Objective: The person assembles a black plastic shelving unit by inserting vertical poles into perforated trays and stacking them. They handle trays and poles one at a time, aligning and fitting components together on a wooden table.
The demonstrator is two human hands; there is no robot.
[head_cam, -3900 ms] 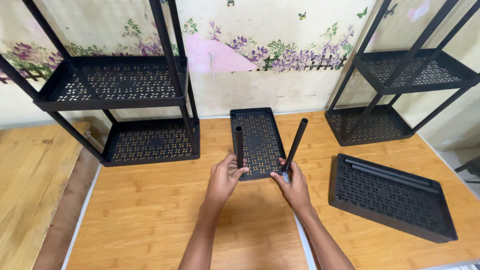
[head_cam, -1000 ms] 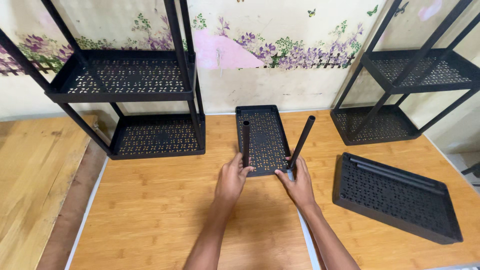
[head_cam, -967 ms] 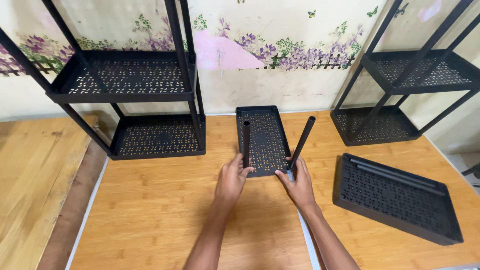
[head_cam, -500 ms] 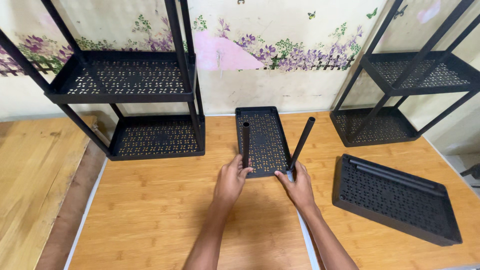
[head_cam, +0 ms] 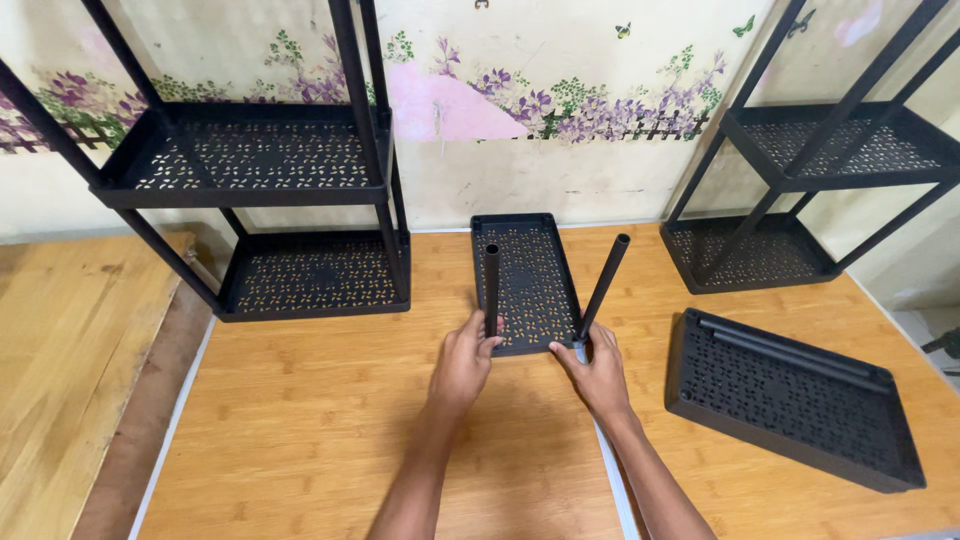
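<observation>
Nearest the camera, both forearms reach out over the wooden floor. Left hand is wrapped round the base of the left pole, which stands nearly upright at the near left corner of the perforated black tray. Right hand grips the foot of the right pole at the near right corner; that pole leans away to the right, so it does not look seated. Tray lies flat on the floor, long side running away from the person, far end close to the wall. Step in hand, as I judge it: fitting the two poles into the near corner sockets of the tray. Next move calls for straightening the right pole to upright and pressing both down square, while the tray is kept from sliding. To the right, just beyond the hand, a second loose tray lies at an angle, with spare poles lying in it. Further back, an assembled two-tier rack at left and another rack at right stand against the wall with floral painting.
</observation>
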